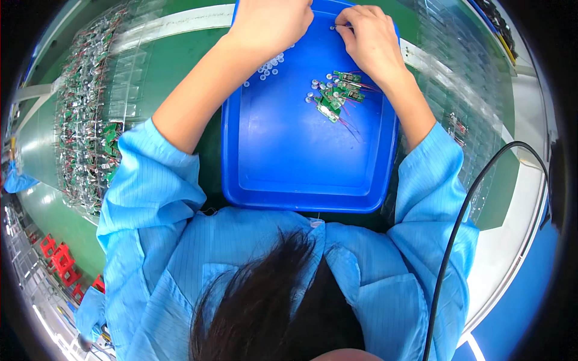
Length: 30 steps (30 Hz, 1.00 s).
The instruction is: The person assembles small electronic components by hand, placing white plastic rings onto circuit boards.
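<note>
Right hand (370, 39) pinching small round-ended piece (332, 27), jutting past fingertips, green boards (336, 96) near wrist, left hand (274, 21) curled, hold unclear

Red stools (62, 259) lower left | green tabletop (180, 49) | blue surface (524, 307) lower right

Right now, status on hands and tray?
Left hand at frame edge, grip hidden. Right hand pinching small piece. Boards, clear discs in tray. Black cable crosses right sleeve.
</note>
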Available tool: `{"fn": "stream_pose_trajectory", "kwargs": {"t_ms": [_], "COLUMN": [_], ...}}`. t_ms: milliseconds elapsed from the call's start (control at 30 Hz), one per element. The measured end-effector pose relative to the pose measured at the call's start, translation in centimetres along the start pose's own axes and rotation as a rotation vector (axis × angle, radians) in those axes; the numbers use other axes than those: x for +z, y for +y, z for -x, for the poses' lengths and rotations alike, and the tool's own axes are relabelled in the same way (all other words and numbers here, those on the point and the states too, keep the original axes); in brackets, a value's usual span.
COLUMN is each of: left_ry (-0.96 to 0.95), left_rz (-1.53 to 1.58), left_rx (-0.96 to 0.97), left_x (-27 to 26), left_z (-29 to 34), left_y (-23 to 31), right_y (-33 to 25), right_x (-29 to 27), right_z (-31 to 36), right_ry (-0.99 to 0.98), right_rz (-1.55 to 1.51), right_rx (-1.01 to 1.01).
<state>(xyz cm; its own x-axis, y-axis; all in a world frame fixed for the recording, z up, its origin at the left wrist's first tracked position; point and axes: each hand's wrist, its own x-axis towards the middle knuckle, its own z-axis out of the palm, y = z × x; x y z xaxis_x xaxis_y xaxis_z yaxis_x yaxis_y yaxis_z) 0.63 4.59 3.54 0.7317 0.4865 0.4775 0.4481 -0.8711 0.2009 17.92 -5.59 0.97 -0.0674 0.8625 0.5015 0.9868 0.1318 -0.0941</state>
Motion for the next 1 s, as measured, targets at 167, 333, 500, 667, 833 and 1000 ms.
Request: {"fn": "stream_pose_trajectory", "kwargs": {"t_ms": [167, 333, 500, 667, 833, 1000], "left_ry": [0.062, -0.315, -0.286, -0.004, 0.079, 0.564], "left_rz": [0.64, 1.411, 1.451, 1.153, 0.687, 0.655], "left_rx": [-0.266, -0.604, -0.606, -0.46, -0.12, 0.36], "left_x": [-1.9, 2.5, 2.1, 0.4, -0.8, 0.8], "left_z": [1.9, 3.8, 4.0, 4.1, 4.0, 4.0], "left_y": [1.8, -0.6, -0.5, 2.4, 3.1, 3.0], "right_y": [-2.8, -4.7, -5.4, -5.3, -3.6, -5.4], "right_x": [-4.4, -5.2, -6.0, -6.8, -5.6, -6.5], "right_z": [0.1, 0.3, 0.7, 0.3, 1.1, 0.7], "right_ry": [0.012, 0.1, 0.144, -0.012, -0.203, 0.136], "right_rz": [-0.242, -0.168, -0.065, -0.429, -0.864, -0.009], "right_rx": [0.265, 0.137, -0.022, 0.327, 0.604, 0.002]}}
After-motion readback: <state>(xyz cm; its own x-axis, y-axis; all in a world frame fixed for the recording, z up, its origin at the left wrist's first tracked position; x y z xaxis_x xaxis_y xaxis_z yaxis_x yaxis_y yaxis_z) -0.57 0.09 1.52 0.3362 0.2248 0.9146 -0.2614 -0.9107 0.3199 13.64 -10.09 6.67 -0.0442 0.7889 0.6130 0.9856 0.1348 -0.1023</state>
